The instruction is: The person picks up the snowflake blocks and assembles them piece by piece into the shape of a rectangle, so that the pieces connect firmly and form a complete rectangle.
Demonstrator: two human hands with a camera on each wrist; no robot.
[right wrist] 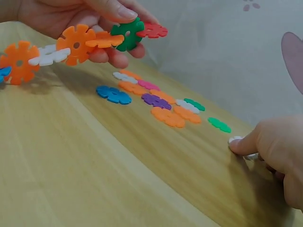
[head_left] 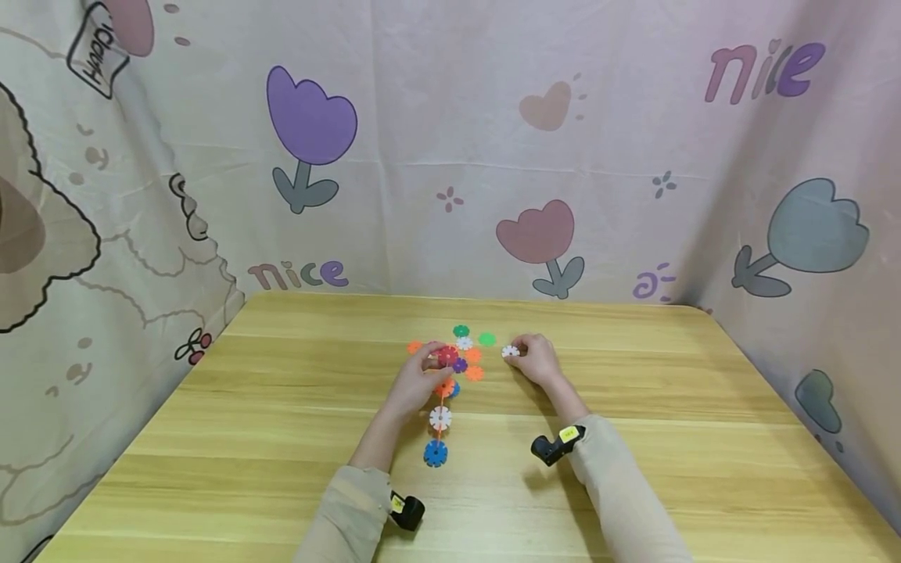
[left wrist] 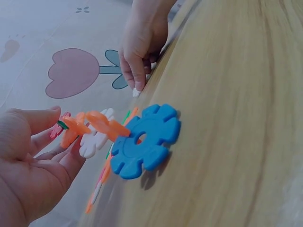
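Bright, diffuse light casts soft shadows on the table [head_left: 676,383]; wrist views look dimmer.

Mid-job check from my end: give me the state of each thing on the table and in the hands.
Left hand: gripping the chain near its red end.
Right hand: pinching the white disc.
White disc: held, separate from the chain.
Chain: linked, raised.
Blue end disc: linked.
Loose blue disc: flat, unlinked.
Purple disc: flat, unlinked.
Light green disc: flat, unlinked.
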